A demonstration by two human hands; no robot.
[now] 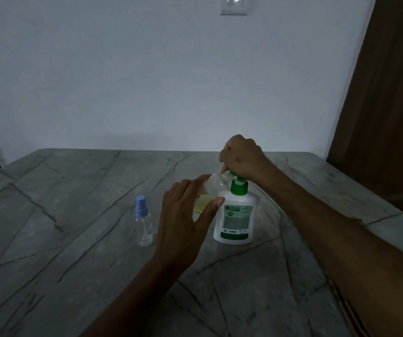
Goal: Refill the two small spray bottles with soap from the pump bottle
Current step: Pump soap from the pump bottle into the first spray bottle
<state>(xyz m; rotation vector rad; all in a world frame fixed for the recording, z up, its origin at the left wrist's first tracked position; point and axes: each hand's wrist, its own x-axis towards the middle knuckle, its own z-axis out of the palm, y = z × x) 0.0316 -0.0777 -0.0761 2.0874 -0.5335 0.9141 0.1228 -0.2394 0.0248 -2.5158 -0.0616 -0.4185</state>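
Over marble table (74, 215), right hand (242, 154) curls on pump bottle (235, 220).

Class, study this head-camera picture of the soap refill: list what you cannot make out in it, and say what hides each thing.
- Pump bottle nozzle: head view, covered by the right hand.
- Open spray bottle: its lower part sits behind the left hand; its fill level is unclear.
- Pump bottle label text: too small and dim.
- Capped spray bottle contents: clear plastic, too dim to judge.
- Wall switch: cut off by the top edge.
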